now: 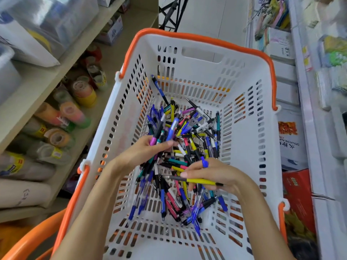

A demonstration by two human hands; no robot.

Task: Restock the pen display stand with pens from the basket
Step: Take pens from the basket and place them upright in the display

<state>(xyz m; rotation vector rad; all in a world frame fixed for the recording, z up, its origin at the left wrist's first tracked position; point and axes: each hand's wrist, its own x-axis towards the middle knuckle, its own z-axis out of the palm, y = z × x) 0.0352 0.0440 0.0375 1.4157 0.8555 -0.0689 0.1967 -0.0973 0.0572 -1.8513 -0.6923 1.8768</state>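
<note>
Reaching into the white basket (249,128) with orange handles at the centre of the frame, both hands work the heap of pens (180,147) on its floor. The left hand (148,149) has its fingers curled round a bunch of pens (159,128) that fan toward the upper part of the frame. The right hand (216,175) pinches a yellow pen (201,181) lying almost level, dark tip toward the left of the frame, with a blue pen end showing above its knuckles. Pens like these look light, stiff and smooth, so they will likely slip unless held mid-barrel or by the rubber grip. Loose pens point every way. Tape rolls (82,92) fill the shelf at left. No display stand is in view.
</note>
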